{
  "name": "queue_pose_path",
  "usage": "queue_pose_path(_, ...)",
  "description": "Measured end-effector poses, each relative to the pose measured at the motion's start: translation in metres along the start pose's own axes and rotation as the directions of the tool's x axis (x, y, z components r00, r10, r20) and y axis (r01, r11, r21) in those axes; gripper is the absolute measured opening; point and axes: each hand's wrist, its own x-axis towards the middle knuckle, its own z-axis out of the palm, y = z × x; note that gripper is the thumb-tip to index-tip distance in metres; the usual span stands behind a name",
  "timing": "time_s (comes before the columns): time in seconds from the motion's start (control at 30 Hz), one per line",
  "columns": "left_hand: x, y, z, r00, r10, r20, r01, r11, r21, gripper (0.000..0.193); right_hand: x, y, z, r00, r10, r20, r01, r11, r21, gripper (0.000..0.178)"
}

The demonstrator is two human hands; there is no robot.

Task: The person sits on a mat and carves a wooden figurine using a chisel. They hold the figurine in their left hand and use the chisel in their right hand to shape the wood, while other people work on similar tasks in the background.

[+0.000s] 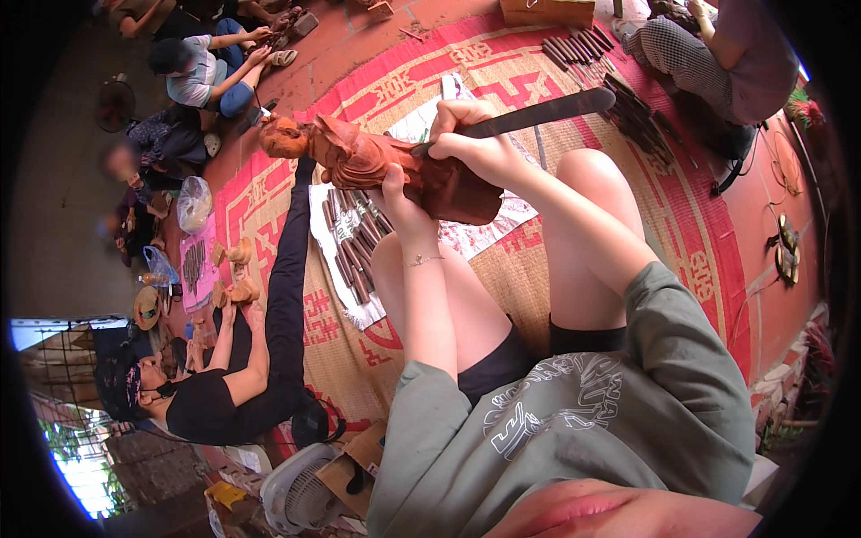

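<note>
My left hand (406, 208) is wrapped round the lower side of a reddish-brown carved wooden figurine (354, 160). The figurine lies tilted, its rounded head to the left and its broad base to the right above my knees. In my closed right hand (475, 145) is a long, flat, dark carving tool (552, 111), whose rounded end sticks out to the upper right. Its other end meets the figurine's middle, mostly hidden by my fingers. Below the figurine, several dark-handled tools (352, 238) lie on a white cloth (334, 269).
A red and tan woven mat (677, 238) covers the floor. More dark-handled tools (632, 112) lie at the far right. On the left a person in black (211, 394) handles pale wooden carvings (240, 289). Other people sit further off. A white fan (300, 489) stands at the lower left.
</note>
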Motion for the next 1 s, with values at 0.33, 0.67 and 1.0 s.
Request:
queue_pose_path(0.33, 0.0, -0.002, -0.004, 0.999, -0.027, 0.046, 0.033, 0.988, -0.149, 0.063, 0.002, -0.005, 0.0, 0.977, 0.213, 0.025, -0.213, 0.958, 0.192, 0.018)
queue_pose_path(0.67, -0.011, 0.013, 0.022, 0.997, 0.074, 0.006, -0.074, 0.997, -0.03, 0.064, 0.003, 0.007, -0.007, 0.989, 0.145, 0.012, -0.146, 0.987, 0.064, 0.02)
queue_pose_path(1.0, -0.01, 0.014, 0.021, 1.0, 0.016, 0.002, -0.016, 1.0, -0.023, 0.062, -0.001, -0.006, -0.002, 0.971, 0.237, -0.008, -0.229, 0.944, 0.237, 0.021)
